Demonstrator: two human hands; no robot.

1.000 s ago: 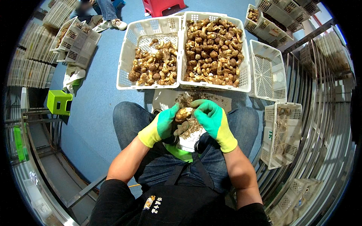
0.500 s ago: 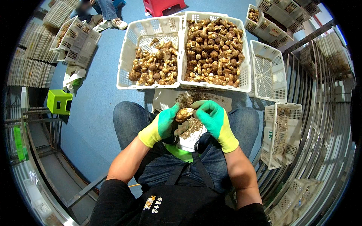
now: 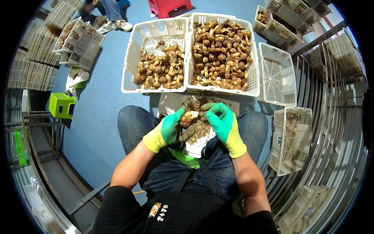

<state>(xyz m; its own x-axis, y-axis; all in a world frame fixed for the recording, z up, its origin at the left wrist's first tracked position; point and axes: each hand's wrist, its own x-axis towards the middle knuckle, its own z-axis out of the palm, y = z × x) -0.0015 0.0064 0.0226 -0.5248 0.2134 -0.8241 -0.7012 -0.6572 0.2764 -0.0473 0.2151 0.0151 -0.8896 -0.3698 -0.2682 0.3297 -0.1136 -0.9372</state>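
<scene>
Between the gloved fingers of my left hand (image 3: 167, 130) is a brown mushroom (image 3: 186, 120), its pale end toward the right. My right hand (image 3: 221, 123), in the same kind of green and yellow glove, is pinched close to that pale end; what its fingers hold is too small to make out. Dark dirt and trimmings (image 3: 201, 130) lie below both hands, between my knees. Ahead are two white plastic crates: the left crate (image 3: 154, 90) is partly filled with mushrooms (image 3: 161, 72), the right crate (image 3: 224, 91) holds a much fuller load (image 3: 222, 54).
White crates (image 3: 278, 74) stand at the right, one upright crate (image 3: 290, 140) beside my knee, near metal racks (image 3: 325, 117). A green stool (image 3: 61, 105) and stacked crates (image 3: 83, 46) are at the left. Beyond are a red stool (image 3: 169, 7) and a seated person's legs (image 3: 113, 11).
My right fingers have drawn slightly away from the mushroom's end, which now looks whiter. The left hand still holds the mushroom in nearly the same place.
</scene>
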